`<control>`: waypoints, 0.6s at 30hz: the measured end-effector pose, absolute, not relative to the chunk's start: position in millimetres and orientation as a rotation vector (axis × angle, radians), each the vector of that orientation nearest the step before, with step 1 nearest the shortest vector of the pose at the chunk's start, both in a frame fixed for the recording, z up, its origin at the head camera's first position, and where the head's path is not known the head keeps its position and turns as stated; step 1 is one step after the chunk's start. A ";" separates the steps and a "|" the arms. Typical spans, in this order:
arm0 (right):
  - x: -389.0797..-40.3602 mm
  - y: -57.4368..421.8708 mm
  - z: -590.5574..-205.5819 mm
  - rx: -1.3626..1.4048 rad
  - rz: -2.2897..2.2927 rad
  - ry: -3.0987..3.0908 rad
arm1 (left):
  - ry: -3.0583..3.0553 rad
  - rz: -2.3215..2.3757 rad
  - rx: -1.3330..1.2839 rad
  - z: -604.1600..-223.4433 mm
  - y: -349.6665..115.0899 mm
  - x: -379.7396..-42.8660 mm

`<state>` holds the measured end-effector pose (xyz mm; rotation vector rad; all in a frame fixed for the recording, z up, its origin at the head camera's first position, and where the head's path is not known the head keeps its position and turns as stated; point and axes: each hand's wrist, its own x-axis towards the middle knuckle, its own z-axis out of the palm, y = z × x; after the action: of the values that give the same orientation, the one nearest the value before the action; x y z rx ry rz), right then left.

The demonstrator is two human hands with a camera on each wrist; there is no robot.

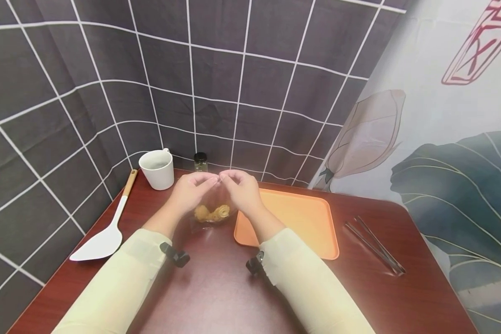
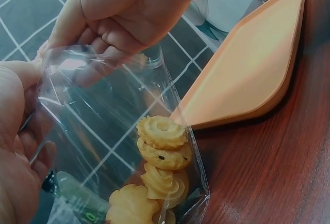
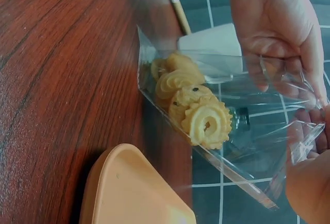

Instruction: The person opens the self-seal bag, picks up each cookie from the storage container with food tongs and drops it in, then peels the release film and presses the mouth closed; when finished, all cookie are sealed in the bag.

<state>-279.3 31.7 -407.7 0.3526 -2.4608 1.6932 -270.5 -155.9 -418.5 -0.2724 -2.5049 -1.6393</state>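
Observation:
Both hands meet at the top edge of a clear plastic bag [image 2: 103, 131], thumbs and fingertips pinching the film. My left hand [image 1: 190, 191] grips the bag's left side, and my right hand [image 1: 241, 189] grips the right side, fingertips almost together. Several butter cookies [image 3: 193, 105] lie in a row along the bottom of the bag; one is ring-shaped, one is a swirl and one has dark specks. In the head view the bag's lower end is close over the table, left of an orange tray [image 1: 300, 218].
A white mug [image 1: 157, 171] and a small dark-capped jar [image 1: 200, 161] stand at the back. At the left lies a white spatula [image 1: 104, 239] with a wooden handle. Metal tongs [image 1: 377, 248] lie right of the tray. A tiled-pattern curtain [image 1: 217, 83] hangs behind the table [image 1: 217, 292].

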 end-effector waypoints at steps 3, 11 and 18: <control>-279.4 30.8 -407.5 0.326 1.768 -2.429 | -2.503 -1.633 -0.273 -417.5 -155.3 -270.4; -279.5 29.6 -406.1 0.239 1.927 -2.350 | -2.487 -1.646 -0.272 -417.9 -157.0 -271.7; -281.1 38.1 -403.2 0.229 1.902 -2.345 | -2.452 -1.717 -0.223 -421.9 -158.1 -271.9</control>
<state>-281.1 38.1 -403.2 0.2290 -2.3452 1.9021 -271.9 -158.1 -421.9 -0.2232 -2.4521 -1.7173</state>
